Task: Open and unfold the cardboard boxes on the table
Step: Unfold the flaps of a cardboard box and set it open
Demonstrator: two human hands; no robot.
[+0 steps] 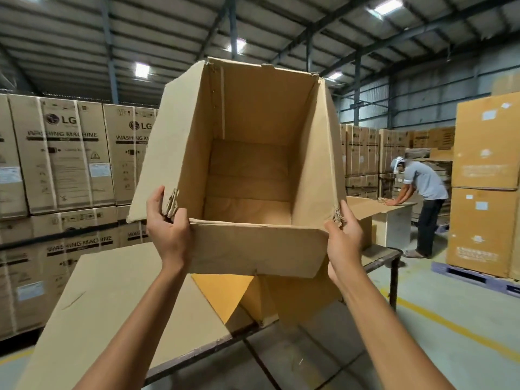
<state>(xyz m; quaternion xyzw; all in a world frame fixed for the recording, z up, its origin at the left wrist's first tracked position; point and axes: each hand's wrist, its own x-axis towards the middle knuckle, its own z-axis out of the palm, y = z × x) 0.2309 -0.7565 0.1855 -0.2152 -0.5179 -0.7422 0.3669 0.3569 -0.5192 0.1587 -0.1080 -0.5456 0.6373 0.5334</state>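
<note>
Holds the open brown cardboard box (247, 164) up at frame centre, above the counter (378, 258); clasps its lower-left corner with the left grip (168, 232), lower-right corner with the right grip (344, 237).

We stand in a warehouse under a corrugated metal roof (70, 38) with bright skylight panels (142, 69). Washing-machine cartons (64, 153) stack along the left; tall brown cartons (486, 178) sit on a blue pallet (472, 278) at right. A yellow line (450, 324) crosses the grey concrete floor (464, 299). Farther back, a person (422, 187) leans over a desk (394, 226).
</note>
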